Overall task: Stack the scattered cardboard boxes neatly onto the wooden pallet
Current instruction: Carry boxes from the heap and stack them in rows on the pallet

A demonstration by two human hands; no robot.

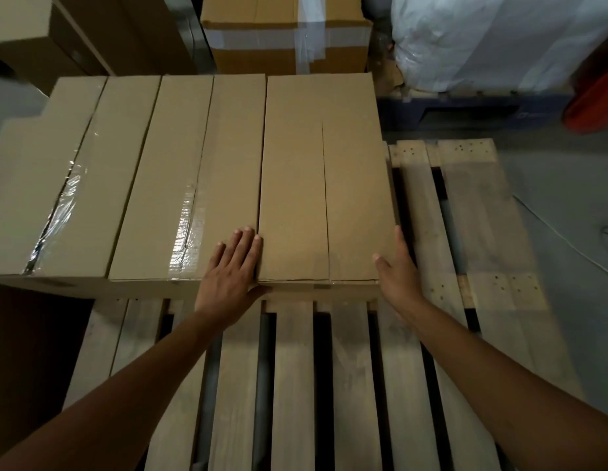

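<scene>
Done: three plain brown cardboard boxes (190,171) in a row, far side of the slatted wooden pallet (292,385).
Left grip (233,266): flat on top, holding nothing.
Right grip (396,266): open, against the end box's side.
Left to do: near half of the pallet is bare, so plenty, I'd guess.

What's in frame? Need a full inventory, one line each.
cardboard boxes: three, tan, side by side on the pallet's far part
wooden pallet: one, pale wood, under the boxes
taped box: one, brown, behind the row
cartons: brown, top left, count unclear
wrapped bundle: one, white plastic, top right
blue pallet: one, under the bundle
orange object: one, right edge
left hand: flat on middle box
right hand: open against right box
</scene>
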